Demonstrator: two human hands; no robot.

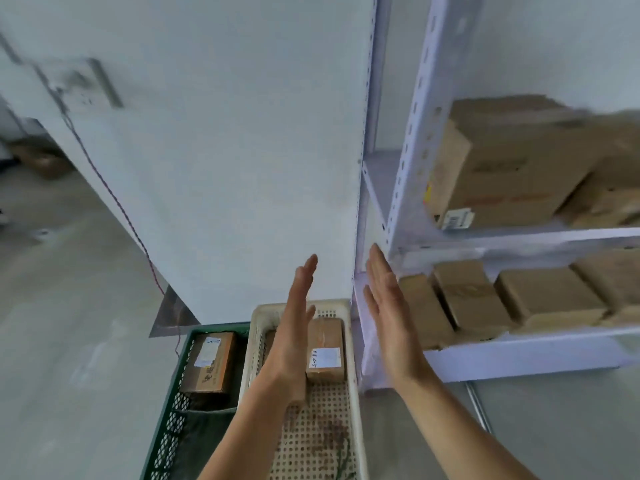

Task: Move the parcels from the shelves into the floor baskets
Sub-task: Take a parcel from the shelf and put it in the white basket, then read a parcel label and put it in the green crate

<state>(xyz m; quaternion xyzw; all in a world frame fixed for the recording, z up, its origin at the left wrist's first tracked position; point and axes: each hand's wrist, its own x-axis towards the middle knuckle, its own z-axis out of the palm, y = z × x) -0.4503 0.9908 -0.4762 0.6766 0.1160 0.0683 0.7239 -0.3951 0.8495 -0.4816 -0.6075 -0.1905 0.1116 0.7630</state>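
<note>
Empty hands between baskets and shelves

My left hand and right hand are both flat, fingers spread, holding nothing, above the cream basket, which holds one parcel. More parcels sit on the lower shelf. I judge these cardboard boxes stiff, light and taped smooth, so I would clamp the two long sides between my palms.

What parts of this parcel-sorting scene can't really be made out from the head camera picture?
- Upper shelf boxes: motion-blurred, cut off by the right edge; printing unreadable.
- White basket: left hand covers part of its inside; only one parcel shows clearly.
- Green basket: near end cut off by the bottom edge.
- Parcel labels: too small to read.
- Lower shelf parcels: right hand partly hides the leftmost.
</note>
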